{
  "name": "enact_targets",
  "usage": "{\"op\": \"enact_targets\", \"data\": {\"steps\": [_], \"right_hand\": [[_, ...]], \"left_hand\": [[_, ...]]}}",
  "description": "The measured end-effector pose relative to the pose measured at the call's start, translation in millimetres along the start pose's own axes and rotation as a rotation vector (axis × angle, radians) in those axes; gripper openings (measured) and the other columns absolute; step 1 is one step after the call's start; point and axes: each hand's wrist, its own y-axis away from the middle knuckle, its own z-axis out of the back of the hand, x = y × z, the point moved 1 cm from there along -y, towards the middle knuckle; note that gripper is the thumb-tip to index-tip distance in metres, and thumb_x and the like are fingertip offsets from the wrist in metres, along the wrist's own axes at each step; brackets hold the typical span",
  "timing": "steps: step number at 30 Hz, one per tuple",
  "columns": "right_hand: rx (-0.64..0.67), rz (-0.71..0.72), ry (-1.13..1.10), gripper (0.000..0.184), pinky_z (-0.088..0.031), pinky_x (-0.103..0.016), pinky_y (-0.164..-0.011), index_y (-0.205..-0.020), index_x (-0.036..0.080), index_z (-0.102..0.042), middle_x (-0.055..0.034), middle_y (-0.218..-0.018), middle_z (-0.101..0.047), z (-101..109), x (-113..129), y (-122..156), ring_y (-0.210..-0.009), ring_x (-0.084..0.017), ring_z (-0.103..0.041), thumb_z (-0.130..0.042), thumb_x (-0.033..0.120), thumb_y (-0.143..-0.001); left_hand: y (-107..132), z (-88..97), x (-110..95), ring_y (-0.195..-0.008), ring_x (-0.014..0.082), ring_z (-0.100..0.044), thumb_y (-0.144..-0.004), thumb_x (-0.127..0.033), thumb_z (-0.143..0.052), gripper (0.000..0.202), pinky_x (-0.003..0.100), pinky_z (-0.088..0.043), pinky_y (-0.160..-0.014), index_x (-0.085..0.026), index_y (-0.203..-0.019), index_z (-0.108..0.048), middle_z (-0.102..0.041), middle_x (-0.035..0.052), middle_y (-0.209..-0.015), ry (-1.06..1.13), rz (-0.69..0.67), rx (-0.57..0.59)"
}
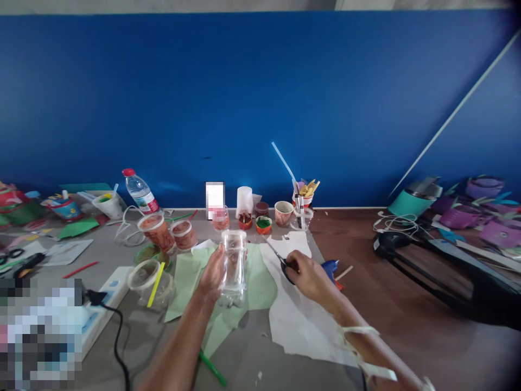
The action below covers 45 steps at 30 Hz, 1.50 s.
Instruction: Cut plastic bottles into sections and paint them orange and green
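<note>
The person's left hand [212, 271] curls its fingers around a clear plastic bottle [234, 271], while the right hand [308, 274], fingers closed around scissors [284, 266], hovers over white paper [301, 326].

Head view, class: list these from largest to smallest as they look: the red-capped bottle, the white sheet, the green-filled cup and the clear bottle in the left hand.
1. White sheet
2. Clear bottle
3. Red-capped bottle, standing farther back
4. Green-filled cup
</note>
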Motion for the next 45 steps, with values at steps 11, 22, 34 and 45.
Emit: {"op": "enact_targets", "data": {"steps": [11,22,34,45], "right_hand": [[0.542,0.119,-1.605,0.064,-0.044,-0.028,-0.074,-0.122,0.017,-0.059,-0.0086,-0.107,-0.059,3.8,19.1,8.9,-0.083,-0.016,-0.057,-0.079,0.037,-0.065],[0.671,0.066,-1.818,0.041,-0.041,-0.024,-0.068,-0.107,0.015,-0.069,-0.0101,-0.099,-0.070,-39.4,12.8,5.7,-0.071,-0.013,-0.058,-0.078,0.026,-0.068],[0.691,0.029,-1.877,0.050,-0.040,-0.022,-0.061,-0.105,0.014,-0.070,-0.0078,-0.092,-0.065,-49.8,14.5,11.4,-0.062,-0.011,-0.057,-0.081,0.035,-0.062],[0.725,0.120,-1.857,0.048,-0.037,-0.021,-0.052,-0.107,0.017,-0.072,-0.0080,-0.085,-0.065,-50.3,10.5,11.4,-0.052,-0.009,-0.053,-0.073,0.048,-0.071]], "left_hand": [[-3.1,17.1,3.5,-0.098,0.0294,-0.069,-0.085,-0.043,-0.059,0.049,0.039,-0.055,-0.087,-0.011,-0.123,-0.059,-0.074,0.0130,-0.104,0.162,-0.029,0.100],[-2.0,10.8,3.6,-0.104,0.0322,-0.067,-0.081,-0.047,-0.064,0.043,0.048,-0.047,-0.098,-0.012,-0.106,-0.070,-0.073,0.0136,-0.106,0.169,-0.075,0.139],[-6.8,28.9,12.9,-0.105,0.0305,-0.066,-0.092,-0.044,-0.045,0.045,0.046,-0.048,-0.095,-0.014,-0.122,-0.061,-0.072,0.0145,-0.108,0.243,0.049,0.092],[-13.0,24.2,15.8,-0.101,0.0298,-0.067,-0.093,-0.034,-0.036,0.046,0.045,-0.047,-0.094,-0.011,-0.126,-0.057,-0.070,0.0154,-0.108,0.251,0.166,0.145]]}}
